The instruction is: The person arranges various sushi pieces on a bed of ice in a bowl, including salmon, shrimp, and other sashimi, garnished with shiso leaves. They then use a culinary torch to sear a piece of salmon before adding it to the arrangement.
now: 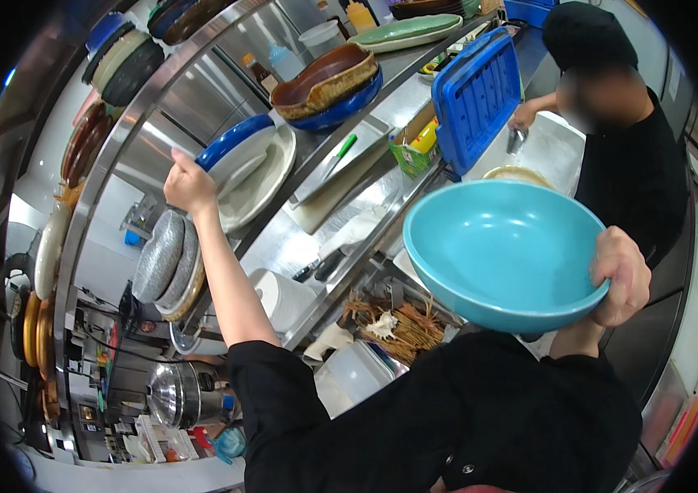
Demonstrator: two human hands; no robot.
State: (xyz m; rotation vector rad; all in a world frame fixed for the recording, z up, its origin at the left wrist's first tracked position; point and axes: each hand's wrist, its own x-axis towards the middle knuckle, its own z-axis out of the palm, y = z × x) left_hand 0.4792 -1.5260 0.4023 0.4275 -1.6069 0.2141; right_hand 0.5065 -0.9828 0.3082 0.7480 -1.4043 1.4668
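Observation:
My right hand (621,277) grips the rim of a large turquoise bowl (506,246), tilted so that its inside shows. My left hand (190,183) is raised at the shelf, at the edge of a blue oval plate (232,140) that leans with a pale dish on a large grey-white platter (272,179). The fingers are curled; whether they grip the blue plate cannot be told. Below my left hand stand speckled grey bowls (161,256). Farther along the shelf a brown glazed bowl (324,83) rests in a blue one.
A person in black (632,160) works at a white tub (555,154) at the right, beside an upright blue lid (478,98). A green-handled knife (340,154) lies on a tray on the steel counter. More knives (318,268) and a paper roll (278,299) are nearer me.

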